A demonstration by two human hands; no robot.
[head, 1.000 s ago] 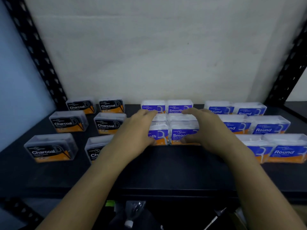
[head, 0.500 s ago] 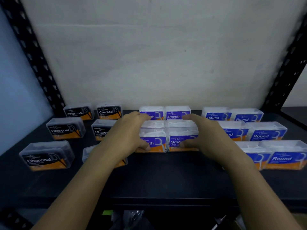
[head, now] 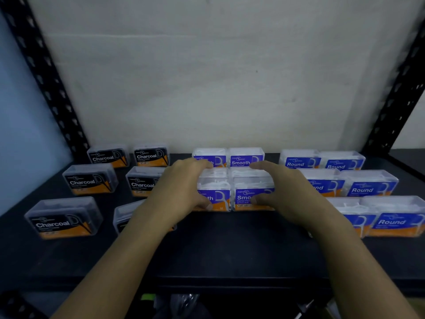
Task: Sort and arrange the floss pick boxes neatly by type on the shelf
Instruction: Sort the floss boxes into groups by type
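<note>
The left near Smooth box [head: 217, 198] and the right near Smooth box [head: 247, 195] sit side by side, touching, in the middle of the black shelf [head: 230, 249]. The left hand [head: 181, 189] holds the left one, with its thumb on the near face and its fingers curled over the top to the far side. The right hand [head: 292, 192] holds the right one the same way. Both hands look like they are squeezing the pair together to line it up.

Just behind them, by the wall, stand the far Smooth boxes [head: 246, 157], also a touching pair. I cannot tell if more boxes hide between the near pair and the far pair.

On the left are the Charcoal boxes [head: 62, 219], in two lines going from near to far. They have gaps between them and some sit a bit crooked. One is partly hidden under the left arm. On the right are the Round boxes [head: 372, 185], packed in touching pairs, row behind row.

The sorting looks done, since each kind is in its own spot. I think what is left is tidying: finishing the Smooth pair, then pushing the Charcoal boxes close and straight.
</note>
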